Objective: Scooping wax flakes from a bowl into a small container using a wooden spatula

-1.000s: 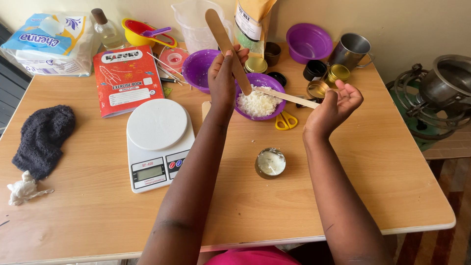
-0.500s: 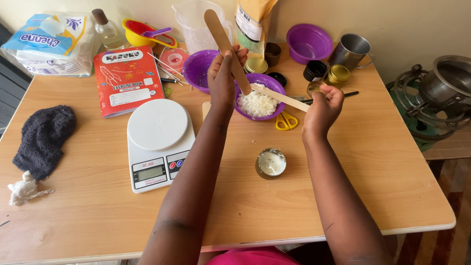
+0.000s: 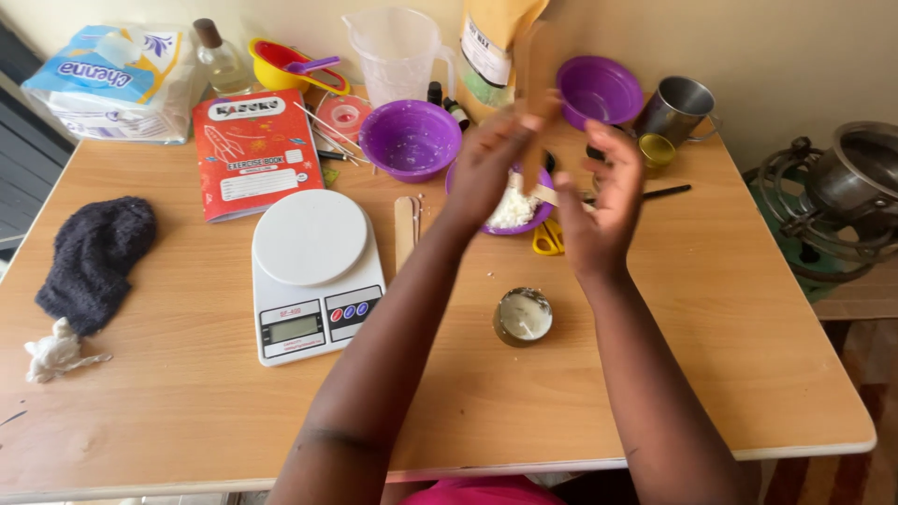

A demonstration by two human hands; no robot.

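Note:
My left hand (image 3: 486, 173) grips a wooden spatula (image 3: 538, 93), which stands upright and blurred over a purple bowl (image 3: 524, 224) of white flakes. My right hand (image 3: 599, 206) is close beside it, fingers raised. A thin scraper runs through that hand: its pale blade (image 3: 544, 194) lies over the bowl and its dark handle (image 3: 666, 192) sticks out to the right. A small round tin (image 3: 523, 316) with white wax sits on the table nearer to me.
A white kitchen scale (image 3: 313, 266) stands left of my arms, with wooden sticks (image 3: 404, 224) beside it. Yellow scissors (image 3: 547, 241) lie by the bowl. Behind are a second purple bowl (image 3: 410, 138), a third (image 3: 599, 89), a clear jug (image 3: 398, 56), a metal mug (image 3: 678, 110) and a red notebook (image 3: 253, 150).
My view has moved closer. My left hand has lifted the spatula more upright. My right hand has risen and come nearer to it.

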